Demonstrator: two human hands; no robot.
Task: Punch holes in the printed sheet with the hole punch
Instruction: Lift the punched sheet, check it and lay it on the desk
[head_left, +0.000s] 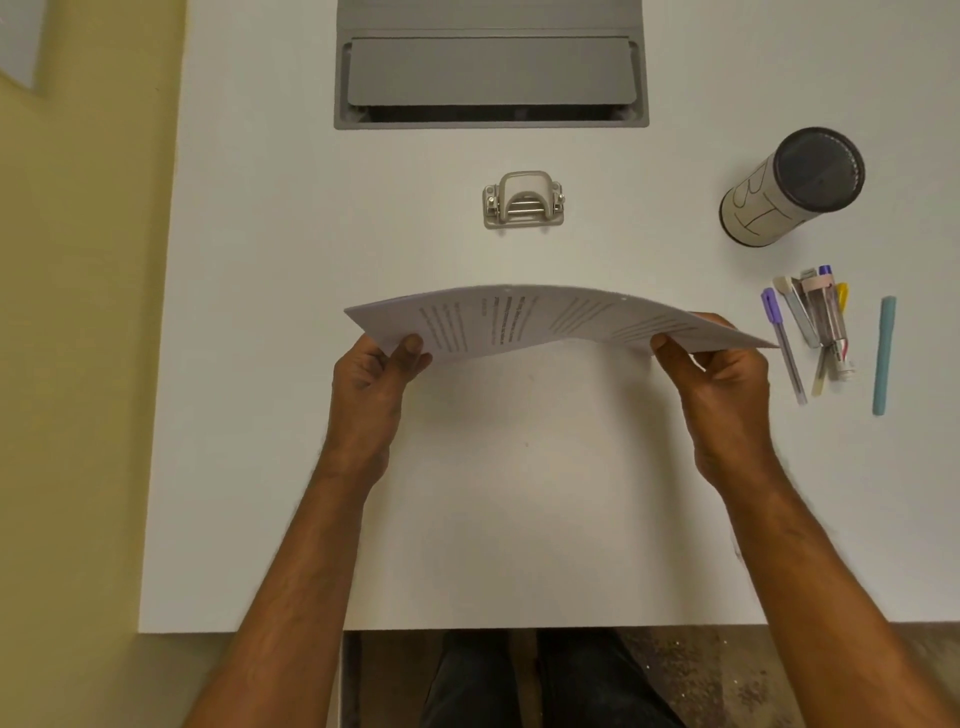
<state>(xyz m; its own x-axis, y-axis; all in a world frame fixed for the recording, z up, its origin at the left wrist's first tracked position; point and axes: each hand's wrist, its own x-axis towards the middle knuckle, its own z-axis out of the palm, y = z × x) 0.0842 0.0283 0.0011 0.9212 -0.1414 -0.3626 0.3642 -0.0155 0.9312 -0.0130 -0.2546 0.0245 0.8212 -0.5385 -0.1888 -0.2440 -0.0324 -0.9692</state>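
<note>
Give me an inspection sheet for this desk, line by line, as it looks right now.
Surface: white desk, bare before the person; grey hatch at the far edge.
Job's things: printed sheet held up off the desk, bowed, small holes along its far edge; hole punch beyond it, untouched.
Clutter: upright cylinder, pens and a teal marker at right.
Grips: left hand and right hand pinch the sheet's ends.
Cables: nothing seen.
Surroundings: yellow floor at left.
</note>
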